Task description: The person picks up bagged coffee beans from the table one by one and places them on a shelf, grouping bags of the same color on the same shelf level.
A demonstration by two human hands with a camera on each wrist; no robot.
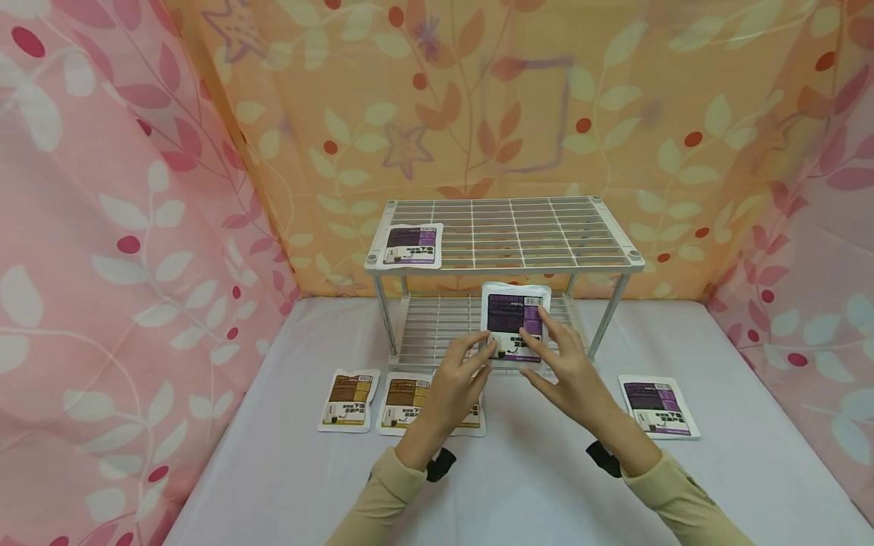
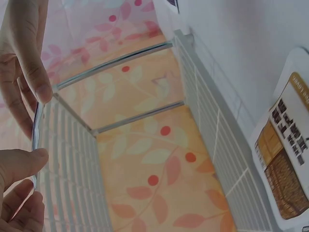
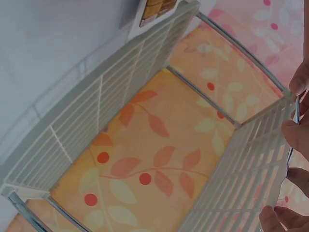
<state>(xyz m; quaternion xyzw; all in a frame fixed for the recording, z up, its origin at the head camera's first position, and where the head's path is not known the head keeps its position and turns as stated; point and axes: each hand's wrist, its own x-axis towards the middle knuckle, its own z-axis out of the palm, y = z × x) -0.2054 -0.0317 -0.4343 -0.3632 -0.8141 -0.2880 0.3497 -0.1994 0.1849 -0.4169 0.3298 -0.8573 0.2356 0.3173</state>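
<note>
A white-edged flat pouch (image 1: 505,312) with a purple and black label is held upright in front of the wire rack (image 1: 512,271). My left hand (image 1: 454,379) pinches its lower left edge between thumb and fingers. On the right side my right hand (image 1: 570,371) grips it, with fingertips spread over the printed front. Both wrist views show the pouch edge-on, with fingers on its two faces. Another purple pouch (image 1: 413,246) lies on the rack's top shelf at the front left corner.
Brown-labelled pouches (image 1: 347,400) lie in a row on the white table (image 1: 539,485), one partly covered by my left hand. A further purple pouch (image 1: 658,407) lies at the right. The rack's lower shelf (image 1: 437,326) sits behind the hands. Patterned cloth (image 1: 478,98) hangs around the table.
</note>
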